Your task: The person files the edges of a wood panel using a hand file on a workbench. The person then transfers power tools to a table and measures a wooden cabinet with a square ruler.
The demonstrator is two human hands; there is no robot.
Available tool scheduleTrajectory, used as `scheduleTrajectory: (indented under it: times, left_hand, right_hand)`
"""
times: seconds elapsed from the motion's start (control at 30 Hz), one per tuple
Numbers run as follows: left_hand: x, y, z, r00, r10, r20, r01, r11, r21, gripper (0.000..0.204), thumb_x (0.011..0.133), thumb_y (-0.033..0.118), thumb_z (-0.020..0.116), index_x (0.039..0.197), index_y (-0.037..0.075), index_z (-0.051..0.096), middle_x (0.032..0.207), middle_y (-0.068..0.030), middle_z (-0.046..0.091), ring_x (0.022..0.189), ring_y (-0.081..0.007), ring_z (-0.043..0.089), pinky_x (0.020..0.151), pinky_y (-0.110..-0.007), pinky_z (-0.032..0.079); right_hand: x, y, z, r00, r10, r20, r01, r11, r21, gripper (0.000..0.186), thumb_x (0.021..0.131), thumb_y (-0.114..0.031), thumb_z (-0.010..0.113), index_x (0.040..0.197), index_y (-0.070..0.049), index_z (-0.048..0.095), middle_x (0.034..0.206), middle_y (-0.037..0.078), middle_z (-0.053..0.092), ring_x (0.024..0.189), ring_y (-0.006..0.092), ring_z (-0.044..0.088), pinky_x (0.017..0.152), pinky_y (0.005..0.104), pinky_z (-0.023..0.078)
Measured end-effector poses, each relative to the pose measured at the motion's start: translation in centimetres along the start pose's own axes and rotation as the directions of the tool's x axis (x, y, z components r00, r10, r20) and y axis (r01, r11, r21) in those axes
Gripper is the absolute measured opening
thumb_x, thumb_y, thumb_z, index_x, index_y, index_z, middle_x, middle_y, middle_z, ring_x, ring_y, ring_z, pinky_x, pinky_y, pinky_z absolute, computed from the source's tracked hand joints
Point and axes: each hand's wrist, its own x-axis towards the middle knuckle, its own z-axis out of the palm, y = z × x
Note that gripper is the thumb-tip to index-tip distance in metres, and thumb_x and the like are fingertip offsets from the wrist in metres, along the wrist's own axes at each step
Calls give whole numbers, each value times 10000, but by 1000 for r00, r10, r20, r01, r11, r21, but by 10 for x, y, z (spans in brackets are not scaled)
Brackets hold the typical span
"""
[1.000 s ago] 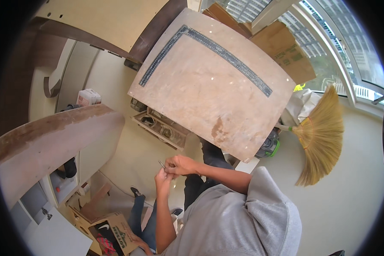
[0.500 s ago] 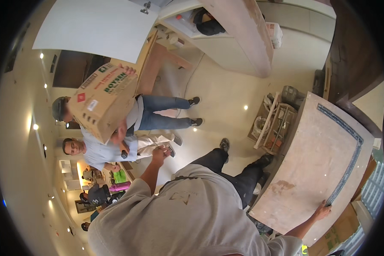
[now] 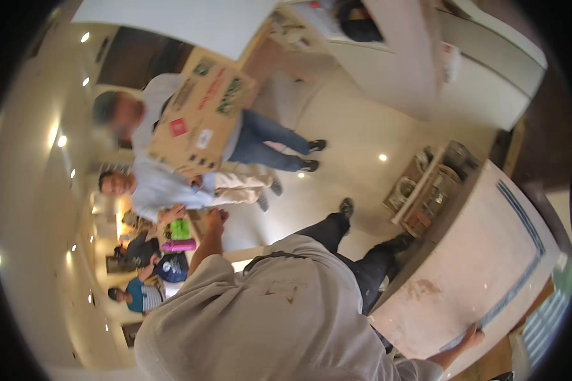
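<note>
At the right, a pale, wooden-looking panel (image 3: 451, 270) with a brown stain lies on a support. A dark grey patterned strip (image 3: 529, 279) bends along its far and right sides. My right hand (image 3: 471, 338) rests at the near part of the strip, fingers closed; whatever it grips is too blurred to name. Raised at the left, my left hand (image 3: 216, 218) is closed in a fist or pinch, well away from the panel. Whether it contains anything cannot be made out.
A person carries a cardboard box (image 3: 200, 117); another person (image 3: 168, 197) stands close by. More people are farther back at the left. Wooden trays of tools (image 3: 429, 190) lie on the floor beyond the panel. White cabinetry (image 3: 388, 76) stands at the far side.
My right hand has moved nearer me along the panel, and the strip shows beyond it. My left hand has shifted slightly left and up. The cardboard box has moved right. The whole view has shifted.
</note>
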Motion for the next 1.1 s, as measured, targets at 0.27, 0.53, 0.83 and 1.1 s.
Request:
scheduleTrajectory:
  times: [0.27, 0.53, 0.83, 1.1]
  left_hand:
    - [6, 2, -46, 998, 3, 62, 2, 997, -71, 98, 1028, 70, 574, 1080, -12, 576, 859, -144, 658, 657, -272, 675, 662, -417, 643]
    - [66, -17, -99, 905, -24, 426, 12, 999, 31, 84, 1006, 128, 606, 979, 56, 640, 911, -101, 671, 786, -241, 677, 704, -384, 610]
    - [30, 15, -62, 989, -102, 104, 106, 994, -37, 118, 946, 66, 616, 830, 68, 640, 790, -75, 673, 718, -230, 659, 708, -377, 603]
    - [13, 60, -39, 990, -66, 126, 53, 993, 103, 202, 987, 245, 596, 1058, 56, 600, 968, -110, 662, 850, -283, 669, 790, -445, 605]
  right_hand:
    - [-24, -32, -12, 977, 190, -94, -190, 982, 4, 789, 849, -476, 783, 1385, 68, 584, 1140, 269, 730, 1059, 425, 705, 925, 511, 562]
    - [-8, -5, 9, 978, 195, 76, -206, 962, 181, 977, 759, -462, 906, 1425, 120, 491, 1323, 274, 666, 1187, 405, 667, 1056, 513, 531]
    - [-66, -50, -12, 957, 158, -242, -130, 983, 126, 623, 818, -337, 821, 1298, 3, 615, 1194, 284, 646, 1107, 459, 643, 949, 542, 522]
    - [-82, -60, -22, 956, 250, -157, -220, 958, 187, 516, 778, -360, 855, 1090, 27, 716, 1054, 258, 689, 1077, 445, 658, 920, 528, 526]
